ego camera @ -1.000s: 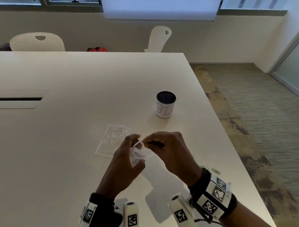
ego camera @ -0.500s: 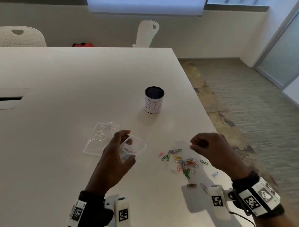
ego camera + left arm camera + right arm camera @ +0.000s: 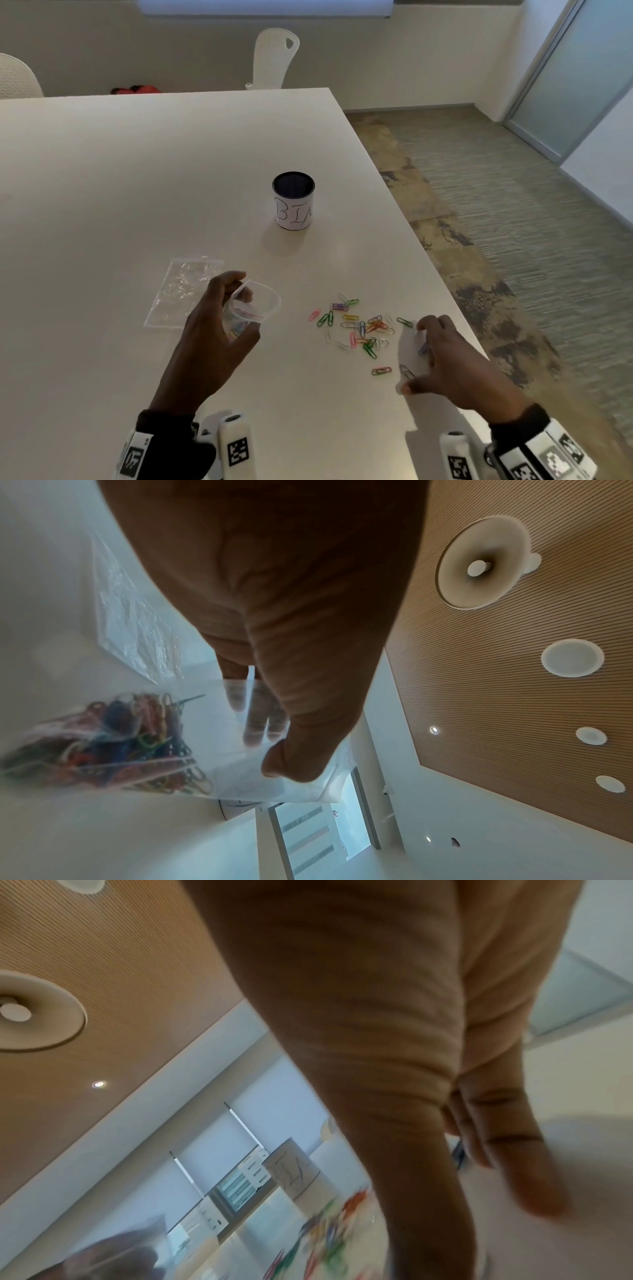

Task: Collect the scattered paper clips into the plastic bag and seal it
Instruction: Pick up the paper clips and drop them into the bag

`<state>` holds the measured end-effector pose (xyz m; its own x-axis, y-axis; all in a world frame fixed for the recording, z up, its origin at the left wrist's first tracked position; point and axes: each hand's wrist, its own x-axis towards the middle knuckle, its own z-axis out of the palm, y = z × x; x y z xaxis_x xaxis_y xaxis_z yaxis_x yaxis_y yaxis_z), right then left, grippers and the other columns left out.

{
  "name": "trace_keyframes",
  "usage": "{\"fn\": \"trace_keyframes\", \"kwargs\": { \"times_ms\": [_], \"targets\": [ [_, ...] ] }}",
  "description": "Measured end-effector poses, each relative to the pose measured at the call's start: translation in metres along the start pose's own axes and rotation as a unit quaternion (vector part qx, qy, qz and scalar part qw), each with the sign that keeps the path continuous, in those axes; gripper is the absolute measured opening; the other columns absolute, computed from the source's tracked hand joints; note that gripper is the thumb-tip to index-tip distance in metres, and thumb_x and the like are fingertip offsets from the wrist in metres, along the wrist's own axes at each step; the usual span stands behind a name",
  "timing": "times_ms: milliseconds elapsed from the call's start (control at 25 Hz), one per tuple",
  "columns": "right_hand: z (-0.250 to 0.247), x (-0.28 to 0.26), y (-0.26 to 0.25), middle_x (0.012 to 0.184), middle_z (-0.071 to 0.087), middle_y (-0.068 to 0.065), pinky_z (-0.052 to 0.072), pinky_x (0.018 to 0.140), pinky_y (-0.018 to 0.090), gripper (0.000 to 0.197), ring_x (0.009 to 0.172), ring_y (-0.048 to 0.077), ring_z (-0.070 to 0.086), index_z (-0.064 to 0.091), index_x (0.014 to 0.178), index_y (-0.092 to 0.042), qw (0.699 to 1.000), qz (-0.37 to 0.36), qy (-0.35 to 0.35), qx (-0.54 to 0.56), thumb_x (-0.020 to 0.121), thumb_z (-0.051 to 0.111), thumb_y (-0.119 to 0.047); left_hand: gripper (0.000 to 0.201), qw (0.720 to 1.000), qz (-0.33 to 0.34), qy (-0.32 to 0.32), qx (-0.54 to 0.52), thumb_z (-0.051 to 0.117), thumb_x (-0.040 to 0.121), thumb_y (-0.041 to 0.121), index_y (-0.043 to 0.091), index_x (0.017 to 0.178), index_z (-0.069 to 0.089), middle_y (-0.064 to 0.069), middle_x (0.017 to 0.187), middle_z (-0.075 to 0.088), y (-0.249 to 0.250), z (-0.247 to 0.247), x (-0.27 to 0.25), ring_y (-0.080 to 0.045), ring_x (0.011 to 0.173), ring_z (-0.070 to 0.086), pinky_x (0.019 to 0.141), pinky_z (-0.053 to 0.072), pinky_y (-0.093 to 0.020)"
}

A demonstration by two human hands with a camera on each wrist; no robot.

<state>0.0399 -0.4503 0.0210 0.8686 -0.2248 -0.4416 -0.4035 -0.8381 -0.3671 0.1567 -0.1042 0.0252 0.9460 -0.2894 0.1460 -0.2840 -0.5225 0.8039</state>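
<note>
Left hand (image 3: 212, 329) pinches plastic bag (image 3: 255, 303) w/ mouth propped open, center-left, ready for drops. Right hand (image 3: 452, 359), fingers spread, nothing gripped yet, reaches paper clips (image 3: 359, 329) scattered lower center-right.

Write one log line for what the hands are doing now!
left hand: holds clear plastic bag open | right hand: reaching colourful paper clips on white table

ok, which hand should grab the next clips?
Right. The right hand is open and down on the table beside the loose clips. The left hand is occupied, pinching the bag with its mouth open.
</note>
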Motion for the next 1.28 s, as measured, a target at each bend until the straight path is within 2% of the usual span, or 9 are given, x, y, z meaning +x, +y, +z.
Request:
{"fn": "trace_keyframes", "kwargs": {
  "times_ms": [120,200,400,560,680,840,1040,1160,1280],
  "targets": [
    [0.015,0.007,-0.012,0.104,0.043,-0.009,0.041,0.067,0.014,0.093,0.077,0.0,0.049,0.047,0.13,-0.017,0.996,-0.012,0.062,0.065,0.056,0.1,-0.036,0.073,1.0,0.0,0.005,0.0,0.081,0.08,0.004,0.029,0.138,0.046,0.014,0.114,0.066,0.0,-0.001,-0.001,-0.001,0.106,0.064,0.082,0.042,0.002],
    [0.016,0.011,-0.021,0.105,0.044,-0.007,0.043,0.068,0.014,0.091,0.076,0.001,0.049,0.048,0.133,-0.015,0.993,-0.019,0.073,0.093,0.059,0.099,-0.03,0.073,1.0,0.004,0.007,0.003,0.081,0.079,0.002,0.028,0.138,0.046,0.013,0.113,0.065,0.001,-0.001,-0.002,0.0,0.105,0.063,0.083,0.041,0.002],
    [0.016,0.025,-0.048,0.117,0.039,-0.006,0.051,0.086,0.021,0.086,0.091,0.008,0.055,0.046,0.144,-0.025,0.994,-0.068,0.056,0.062,0.072,0.092,-0.034,0.071,1.0,0.001,0.007,0.001,0.081,0.081,0.005,0.029,0.138,0.046,0.013,0.114,0.066,0.003,-0.002,-0.001,-0.002,0.106,0.064,0.083,0.041,0.003],
    [0.022,0.039,-0.071,0.116,0.045,-0.002,0.052,0.087,0.027,0.052,0.095,0.016,0.058,0.057,0.132,-0.026,0.991,-0.109,0.071,0.015,0.087,0.08,-0.033,0.072,1.0,-0.002,0.011,0.0,0.081,0.08,0.003,0.028,0.138,0.046,0.013,0.114,0.065,0.003,-0.004,-0.002,-0.004,0.108,0.064,0.082,0.04,0.004],
    [0.027,0.044,-0.084,0.112,0.05,0.001,0.05,0.084,0.028,0.03,0.092,0.019,0.058,0.063,0.121,-0.02,0.986,-0.139,0.092,0.006,0.092,0.072,-0.028,0.074,1.0,-0.006,0.012,-0.003,0.08,0.079,0.0,0.027,0.138,0.046,0.013,0.114,0.065,0.003,-0.007,-0.002,0.003,0.108,0.062,0.079,0.039,0.005],
    [0.029,0.049,-0.096,0.104,0.056,0.003,0.051,0.079,0.033,0.017,0.092,0.025,0.063,0.064,0.11,-0.017,0.98,-0.166,0.108,-0.035,0.093,0.061,-0.015,0.074,1.0,-0.001,0.016,-0.002,0.08,0.079,0.0,0.027,0.138,0.046,0.014,0.112,0.065,0.001,-0.008,-0.002,0.002,0.106,0.063,0.079,0.039,0.005],
    [0.026,0.052,-0.104,0.093,0.064,0.006,0.055,0.073,0.036,0.014,0.082,0.026,0.066,0.069,0.097,-0.013,0.966,-0.209,0.131,-0.082,0.094,0.057,-0.006,0.077,1.0,0.002,0.014,-0.005,0.081,0.078,0.001,0.029,0.139,0.044,0.013,0.112,0.064,0.0,-0.007,-0.004,-0.003,0.108,0.064,0.084,0.039,0.003],
    [0.015,0.058,-0.1,0.085,0.069,0.008,0.048,0.065,0.03,0.014,0.074,0.025,0.067,0.073,0.084,-0.01,0.969,-0.203,0.127,-0.056,0.094,0.064,-0.009,0.078,1.0,0.005,0.014,-0.009,0.08,0.079,0.001,0.03,0.14,0.042,0.011,0.112,0.064,0.0,-0.007,-0.004,-0.005,0.108,0.064,0.084,0.041,0.002],
    [0.001,0.066,-0.09,0.077,0.074,0.001,0.046,0.061,0.014,0.007,0.066,0.012,0.068,0.079,0.083,-0.013,0.974,-0.184,0.127,0.038,0.086,0.078,-0.007,0.078,1.0,0.004,0.015,-0.01,0.081,0.079,0.003,0.031,0.14,0.042,0.012,0.112,0.063,-0.002,-0.008,-0.004,-0.006,0.11,0.063,0.085,0.04,0.002]
  ]
}}
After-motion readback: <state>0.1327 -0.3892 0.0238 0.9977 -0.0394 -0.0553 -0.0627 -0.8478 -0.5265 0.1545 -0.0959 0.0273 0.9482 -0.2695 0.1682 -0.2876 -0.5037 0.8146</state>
